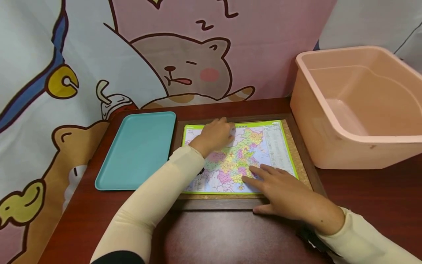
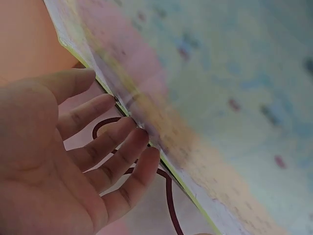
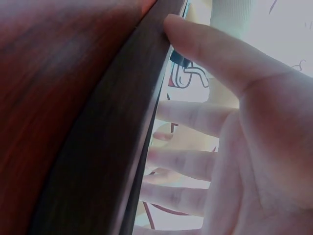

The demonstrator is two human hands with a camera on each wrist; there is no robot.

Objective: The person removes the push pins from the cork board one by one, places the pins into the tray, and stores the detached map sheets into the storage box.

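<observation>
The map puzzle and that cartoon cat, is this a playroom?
Probably a child's play corner: a colourful map puzzle lies on a wooden table, a cartoon cat curtain hangs behind, and a teal tray sits beside.

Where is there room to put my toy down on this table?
The teal tray left of the map puzzle is bare, and so is the pink tub on the right. The dark table in front, between the two sleeves, is free too. The map is crowded: left hand and right hand rest there.
</observation>
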